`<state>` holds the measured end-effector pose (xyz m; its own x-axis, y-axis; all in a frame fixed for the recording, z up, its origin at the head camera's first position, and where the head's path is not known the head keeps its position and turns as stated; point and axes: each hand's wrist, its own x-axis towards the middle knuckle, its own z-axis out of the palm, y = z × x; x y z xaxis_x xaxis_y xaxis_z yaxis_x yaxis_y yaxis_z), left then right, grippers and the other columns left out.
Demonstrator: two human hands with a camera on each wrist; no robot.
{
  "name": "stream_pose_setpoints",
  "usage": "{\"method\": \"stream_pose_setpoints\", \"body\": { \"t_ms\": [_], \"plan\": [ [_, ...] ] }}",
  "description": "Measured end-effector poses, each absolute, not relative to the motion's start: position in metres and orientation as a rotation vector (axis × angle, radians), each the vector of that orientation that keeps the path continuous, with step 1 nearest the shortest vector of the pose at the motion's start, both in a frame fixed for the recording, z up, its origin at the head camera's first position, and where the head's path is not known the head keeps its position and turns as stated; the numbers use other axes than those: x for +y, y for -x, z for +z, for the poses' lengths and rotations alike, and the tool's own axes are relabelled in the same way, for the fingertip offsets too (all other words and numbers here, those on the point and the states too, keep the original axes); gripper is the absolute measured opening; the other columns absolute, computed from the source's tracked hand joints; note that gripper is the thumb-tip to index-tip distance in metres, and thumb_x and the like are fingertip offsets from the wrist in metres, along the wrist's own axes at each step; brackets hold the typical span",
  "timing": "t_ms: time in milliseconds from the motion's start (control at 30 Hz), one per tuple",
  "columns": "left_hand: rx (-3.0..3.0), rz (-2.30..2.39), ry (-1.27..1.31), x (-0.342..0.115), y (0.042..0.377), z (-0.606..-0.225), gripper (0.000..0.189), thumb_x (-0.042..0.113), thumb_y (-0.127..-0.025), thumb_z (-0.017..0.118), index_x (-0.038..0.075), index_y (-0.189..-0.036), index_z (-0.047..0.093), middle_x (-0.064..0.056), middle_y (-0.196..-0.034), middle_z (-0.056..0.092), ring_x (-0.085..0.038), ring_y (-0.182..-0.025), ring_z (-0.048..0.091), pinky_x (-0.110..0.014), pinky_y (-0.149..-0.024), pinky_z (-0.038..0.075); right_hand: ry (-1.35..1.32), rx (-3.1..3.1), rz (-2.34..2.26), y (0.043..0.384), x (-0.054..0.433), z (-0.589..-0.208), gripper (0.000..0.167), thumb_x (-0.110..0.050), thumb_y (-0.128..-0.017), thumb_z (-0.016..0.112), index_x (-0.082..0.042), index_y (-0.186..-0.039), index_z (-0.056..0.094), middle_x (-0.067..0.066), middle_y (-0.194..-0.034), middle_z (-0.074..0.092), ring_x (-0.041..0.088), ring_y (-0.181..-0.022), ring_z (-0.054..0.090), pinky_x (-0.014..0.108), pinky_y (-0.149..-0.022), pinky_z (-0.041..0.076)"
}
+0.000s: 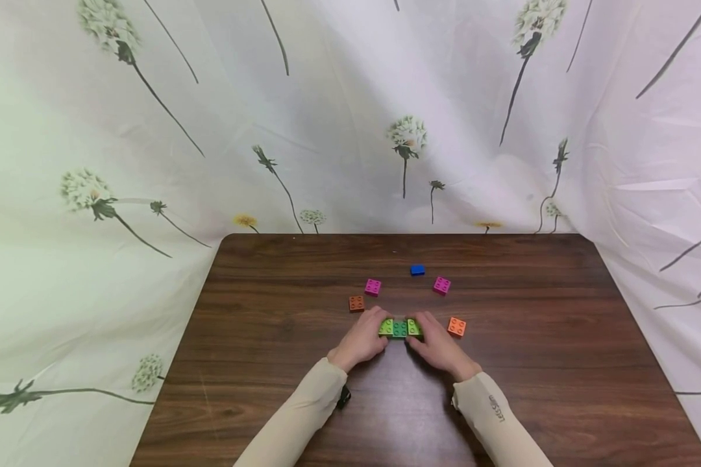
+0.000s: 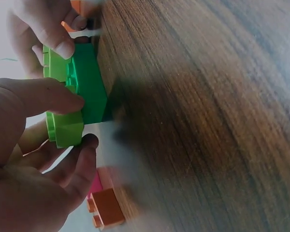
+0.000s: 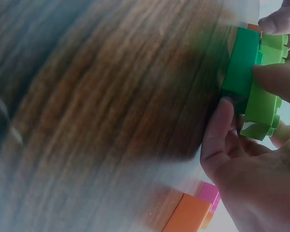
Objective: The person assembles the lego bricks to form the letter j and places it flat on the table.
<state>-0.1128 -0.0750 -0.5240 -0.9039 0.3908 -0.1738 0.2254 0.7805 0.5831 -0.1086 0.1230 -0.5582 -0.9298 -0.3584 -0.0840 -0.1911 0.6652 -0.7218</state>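
Gripping the left light green brick (image 1: 387, 327) with the left hand (image 1: 360, 337), thumb on the near side, other fingers bent. Gripping the right light green brick (image 1: 414, 327) with the right hand (image 1: 441, 344), thumb on the near side too. Under both, a longer dark green brick (image 1: 400, 330), with four bumps showing between the light green ones. Sticking out a bit past the dark green ends, left and right. Held low, in the middle of the brown wood table (image 1: 257, 389); can't tell if touching the wood.

Just past the left hand, on the far side, a rusty brown brick (image 1: 356, 303), bumps up. A little farther and more right, a pink brick (image 1: 373, 287). Farthest of all, a blue brick (image 1: 417, 270). Nearer and to the right of that, another pink brick (image 1: 441, 285). Just right of the right hand, an orange brick (image 1: 457, 326), bumps up.

On both arms, cream sleeves (image 1: 304, 415), with small dark letters on the right one. By the left wrist, a small black thing (image 1: 343, 397), mostly hidden. Past the far edge and at both sides, a white cloth (image 1: 350, 117) with puffy dandelions.
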Motion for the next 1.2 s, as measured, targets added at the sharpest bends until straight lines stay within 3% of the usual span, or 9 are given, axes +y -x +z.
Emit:
{"method": "stream_pose_setpoints", "body": {
  "t_ms": [700, 1200],
  "plan": [
    [2.742, 0.850, -0.504, -0.072, 0.114, -0.529, 0.033, 0.017, -0.086, 0.071, 0.008, -0.116, 0.061, -0.002, -0.109, 0.058, -0.015, -0.098, 0.053, -0.032, -0.087, 0.047, 0.428, 2.666, -1.129, 0.109, 0.122, -0.559, 0.037, -0.013, -0.090, 0.067, -0.008, -0.125, 0.056, 0.008, -0.118, 0.056, 0.021, -0.109, 0.055, 0.044, -0.095, 0.046],
    [2.723, 0.866, -0.450, -0.073, 0.116, -0.536, 0.036, 0.018, -0.086, 0.072, 0.008, -0.119, 0.061, -0.003, -0.113, 0.057, -0.017, -0.105, 0.053, -0.035, -0.092, 0.047, 0.431, 2.686, -1.078, 0.111, 0.121, -0.560, 0.038, -0.017, -0.089, 0.069, -0.009, -0.124, 0.056, 0.006, -0.117, 0.057, 0.019, -0.106, 0.056, 0.044, -0.093, 0.047]
  ]
}}
